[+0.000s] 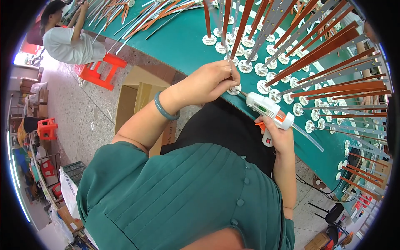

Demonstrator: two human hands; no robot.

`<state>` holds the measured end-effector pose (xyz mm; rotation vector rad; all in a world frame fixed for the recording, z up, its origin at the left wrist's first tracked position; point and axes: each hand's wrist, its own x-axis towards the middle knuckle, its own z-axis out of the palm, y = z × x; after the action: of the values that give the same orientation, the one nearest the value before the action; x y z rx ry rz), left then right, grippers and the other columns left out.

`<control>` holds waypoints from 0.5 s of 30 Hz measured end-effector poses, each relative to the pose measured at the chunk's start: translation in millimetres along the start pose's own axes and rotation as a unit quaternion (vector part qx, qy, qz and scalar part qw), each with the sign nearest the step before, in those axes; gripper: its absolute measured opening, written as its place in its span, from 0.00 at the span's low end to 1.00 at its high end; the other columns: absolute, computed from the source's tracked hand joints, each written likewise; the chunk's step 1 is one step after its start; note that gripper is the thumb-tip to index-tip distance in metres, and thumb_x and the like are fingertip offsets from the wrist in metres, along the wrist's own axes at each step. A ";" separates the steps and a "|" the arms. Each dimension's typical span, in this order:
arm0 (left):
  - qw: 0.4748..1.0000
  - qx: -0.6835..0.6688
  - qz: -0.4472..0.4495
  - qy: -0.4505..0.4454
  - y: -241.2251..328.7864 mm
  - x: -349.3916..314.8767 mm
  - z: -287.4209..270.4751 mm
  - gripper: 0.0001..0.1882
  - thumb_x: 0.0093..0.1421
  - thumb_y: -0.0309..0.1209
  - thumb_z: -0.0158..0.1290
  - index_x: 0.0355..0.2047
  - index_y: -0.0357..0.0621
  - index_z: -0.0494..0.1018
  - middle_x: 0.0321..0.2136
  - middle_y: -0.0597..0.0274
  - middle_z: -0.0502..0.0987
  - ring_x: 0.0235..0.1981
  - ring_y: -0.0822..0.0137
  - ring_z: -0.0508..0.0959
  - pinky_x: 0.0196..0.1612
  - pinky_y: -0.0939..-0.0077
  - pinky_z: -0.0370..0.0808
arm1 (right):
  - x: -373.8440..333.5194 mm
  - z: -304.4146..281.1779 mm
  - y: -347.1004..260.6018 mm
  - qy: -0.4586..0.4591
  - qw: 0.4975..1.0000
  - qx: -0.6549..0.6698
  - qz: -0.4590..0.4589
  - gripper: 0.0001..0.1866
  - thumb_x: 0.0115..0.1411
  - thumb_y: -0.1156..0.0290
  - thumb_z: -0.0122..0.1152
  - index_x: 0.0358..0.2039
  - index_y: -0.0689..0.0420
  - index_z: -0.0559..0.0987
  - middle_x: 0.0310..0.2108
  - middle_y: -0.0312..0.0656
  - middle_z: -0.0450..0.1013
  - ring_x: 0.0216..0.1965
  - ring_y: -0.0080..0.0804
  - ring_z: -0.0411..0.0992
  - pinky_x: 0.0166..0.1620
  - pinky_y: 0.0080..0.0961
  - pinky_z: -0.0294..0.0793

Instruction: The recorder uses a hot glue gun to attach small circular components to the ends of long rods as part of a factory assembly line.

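Head view: The left hand (210,81) is closed to a pinch; its thumb and fingers hold a thin, blurred upright strip (231,71) above a round white disc base (234,90) at the near edge of the surface (183,52), which is green and smooth. The right hand (282,135) is wrapped around the grip of a white-and-orange glue gun (266,107), fingers at the orange trigger. The nozzle points at the disc base; whether it touches cannot be told. A translucent glue stick (310,139) projects from the rear of the gun.

Rows of similar white disc bases carrying upright reddish-brown and grey strips (329,56) occupy the right part of the surface. Loose grey, white and orange strips (156,16) lie at its far left.

In the room, a co-worker in a white shirt (66,43) sits on a red plastic stool (104,73). An open brown cardboard box (129,93) stands on the speckled grey floor (89,108) beside the surface.
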<state>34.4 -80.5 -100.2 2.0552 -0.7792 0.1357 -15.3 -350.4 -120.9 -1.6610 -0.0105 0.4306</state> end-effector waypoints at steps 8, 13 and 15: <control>1.000 0.004 -0.010 0.023 11.4 1.7 12.4 0.07 0.57 0.20 0.52 0.37 0.37 0.74 0.32 0.55 0.77 0.35 0.55 0.78 0.39 0.67 0.74 | -6.0 -5.2 2.6 -0.038 0.999 -0.014 -0.010 0.19 0.60 0.67 0.60 0.50 0.63 0.73 0.32 0.41 0.78 0.31 0.21 0.75 0.31 0.17 0.71; 0.999 0.015 0.023 0.034 7.8 -0.2 14.4 0.09 0.55 0.18 0.53 0.37 0.38 0.74 0.32 0.55 0.77 0.34 0.54 0.78 0.37 0.67 0.75 | -1.3 -2.3 3.1 -0.040 0.998 -0.043 -0.012 0.19 0.60 0.66 0.61 0.48 0.62 0.74 0.30 0.39 0.78 0.27 0.18 0.71 0.30 0.16 0.70; 0.999 0.017 0.030 0.035 7.4 1.1 14.3 0.09 0.55 0.18 0.54 0.37 0.39 0.74 0.32 0.55 0.77 0.34 0.54 0.78 0.37 0.67 0.75 | 1.2 0.8 2.9 -0.035 0.998 -0.044 -0.011 0.19 0.59 0.65 0.62 0.48 0.62 0.75 0.29 0.38 0.78 0.26 0.17 0.70 0.29 0.16 0.69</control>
<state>28.3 -95.1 -102.9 2.0492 -0.8019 0.2551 -15.1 -349.8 -124.1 -1.7304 -0.0999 0.4769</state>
